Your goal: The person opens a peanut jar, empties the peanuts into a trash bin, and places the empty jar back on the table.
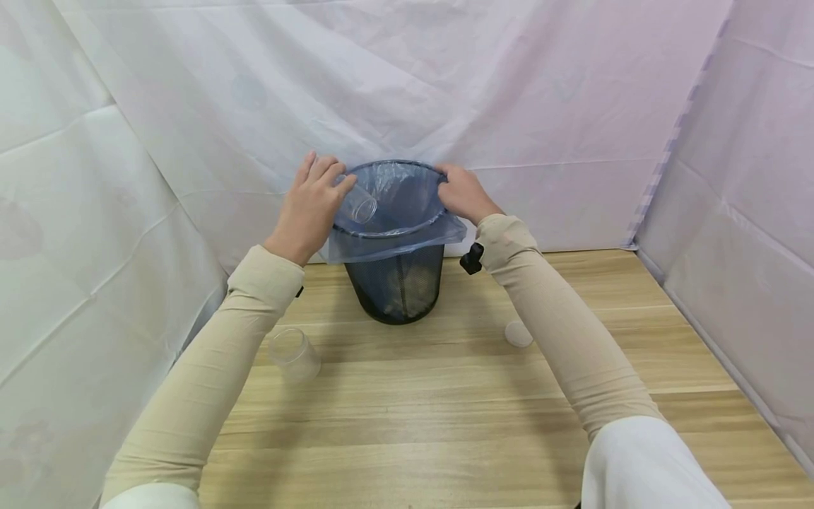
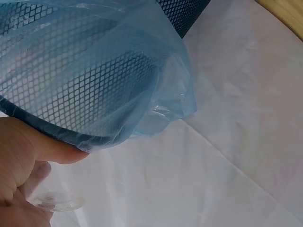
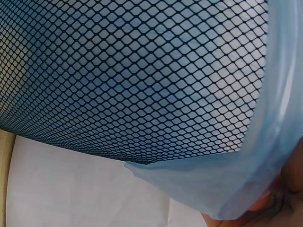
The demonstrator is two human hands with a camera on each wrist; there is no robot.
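Note:
A black mesh trash bin (image 1: pixel 397 283), lined with a blue plastic bag (image 1: pixel 388 245), stands toward the back of the table. At the left of its mouth my left hand (image 1: pixel 311 205) holds a clear, see-through cup (image 1: pixel 364 208), tilted over the opening. In the left wrist view the thumb (image 2: pixel 61 152) lies right at the bag-covered rim, and a clear round edge of the cup shows below it. My right hand (image 1: pixel 466 192) grips the right side of the rim over the bag. The right wrist view shows mostly mesh, the hand partly hidden behind the folded bag (image 3: pixel 203 182).
A clear jar (image 1: pixel 295 357) without a lid stands on the wooden table (image 1: pixel 407 417) by the left forearm. Beside the right forearm lies a white round lid (image 1: pixel 518 334). White cloth (image 1: pixel 540 85) hangs close behind the bin and along both sides.

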